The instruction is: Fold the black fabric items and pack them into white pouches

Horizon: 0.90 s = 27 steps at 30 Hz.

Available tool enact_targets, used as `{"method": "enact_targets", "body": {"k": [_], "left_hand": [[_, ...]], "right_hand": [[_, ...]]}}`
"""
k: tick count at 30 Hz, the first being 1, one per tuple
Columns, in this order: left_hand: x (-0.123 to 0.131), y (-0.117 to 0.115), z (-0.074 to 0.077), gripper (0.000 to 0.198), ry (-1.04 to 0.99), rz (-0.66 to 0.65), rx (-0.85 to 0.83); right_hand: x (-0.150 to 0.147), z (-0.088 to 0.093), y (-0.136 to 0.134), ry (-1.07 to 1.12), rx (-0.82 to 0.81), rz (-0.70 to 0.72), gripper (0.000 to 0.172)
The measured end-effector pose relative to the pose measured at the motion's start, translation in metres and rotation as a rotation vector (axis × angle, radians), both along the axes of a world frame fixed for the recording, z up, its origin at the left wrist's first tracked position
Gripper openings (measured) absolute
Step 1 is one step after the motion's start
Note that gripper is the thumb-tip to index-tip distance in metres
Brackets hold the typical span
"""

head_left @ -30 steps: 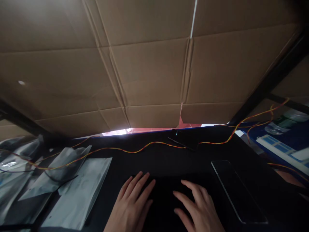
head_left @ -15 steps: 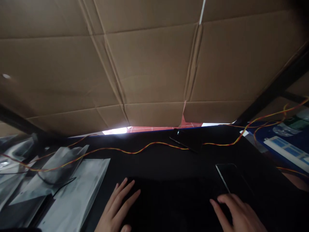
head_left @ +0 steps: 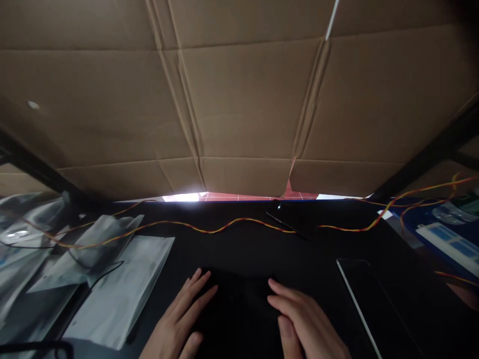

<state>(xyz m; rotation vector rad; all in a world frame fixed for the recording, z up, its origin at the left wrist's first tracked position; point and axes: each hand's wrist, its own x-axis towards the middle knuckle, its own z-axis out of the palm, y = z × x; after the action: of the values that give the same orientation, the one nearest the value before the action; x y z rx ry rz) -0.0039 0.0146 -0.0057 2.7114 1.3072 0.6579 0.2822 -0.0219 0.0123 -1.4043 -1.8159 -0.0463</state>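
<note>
A bare left hand (head_left: 177,316), its fingers loosely spread, and a bare right hand (head_left: 309,319), its fingers close together, are held apart at a matte black tabletop (head_left: 232,252); whether contact is made cannot be told. The right hand is flanked by a thin, dark rectangular slab (head_left: 374,299) with a pale edge, the left by a flat, whitish translucent bag (head_left: 119,289).

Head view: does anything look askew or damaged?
Yes: at the back, a dark phone-like object lies slanted over the loose red-yellow wire. The cardboard has an open gap low down, possibly a tear.
</note>
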Motion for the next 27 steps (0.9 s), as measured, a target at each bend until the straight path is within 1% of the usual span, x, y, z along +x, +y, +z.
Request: {"method": "enact_targets", "body": {"k": [2, 4, 6, 9, 11, 15, 17, 19, 21, 23, 25, 27], "left_hand": [[0.000, 0.000, 0.000, 0.057, 0.006, -0.003, 0.009], [0.000, 0.000, 0.000, 0.058, 0.023, -0.015, 0.012], [0.001, 0.002, -0.001, 0.058, 0.056, -0.028, 0.021], [0.004, 0.005, -0.004, 0.061, 0.117, -0.047, 0.060], [0.006, 0.007, -0.007, 0.064, 0.149, -0.056, 0.090], [0.008, 0.009, -0.012, 0.065, 0.176, -0.064, 0.119], [0.008, 0.009, -0.011, 0.065, 0.169, -0.058, 0.122], [0.008, 0.008, -0.007, 0.066, 0.145, -0.048, 0.118], [0.009, 0.006, -0.001, 0.065, 0.131, -0.034, 0.106], [0.011, 0.006, 0.006, 0.062, 0.138, -0.023, 0.103], [0.013, 0.006, 0.010, 0.061, 0.163, -0.030, 0.110], [0.015, 0.007, 0.011, 0.061, 0.189, -0.053, 0.134]], "right_hand": [[0.001, -0.017, 0.004, -0.161, 0.088, 0.070, 0.032], [-0.001, -0.033, 0.006, -0.330, 0.096, 0.123, 0.034], [-0.004, -0.044, 0.005, -0.433, 0.042, 0.082, 0.042], [-0.005, -0.053, 0.005, -0.463, -0.020, -0.055, 0.047], [-0.003, -0.053, 0.007, -0.451, -0.040, -0.090, 0.047], [0.000, -0.050, 0.013, -0.429, -0.062, -0.096, 0.046], [0.000, -0.047, 0.014, -0.400, -0.068, -0.081, 0.047], [0.005, -0.043, 0.011, -0.304, -0.062, -0.076, 0.052], [0.017, -0.039, 0.006, -0.146, -0.051, -0.143, 0.057], [0.034, -0.037, 0.002, -0.013, -0.070, -0.261, 0.052], [0.049, -0.038, 0.000, 0.024, -0.125, -0.335, 0.044], [0.055, -0.039, 0.000, 0.003, -0.176, -0.327, 0.045]]}}
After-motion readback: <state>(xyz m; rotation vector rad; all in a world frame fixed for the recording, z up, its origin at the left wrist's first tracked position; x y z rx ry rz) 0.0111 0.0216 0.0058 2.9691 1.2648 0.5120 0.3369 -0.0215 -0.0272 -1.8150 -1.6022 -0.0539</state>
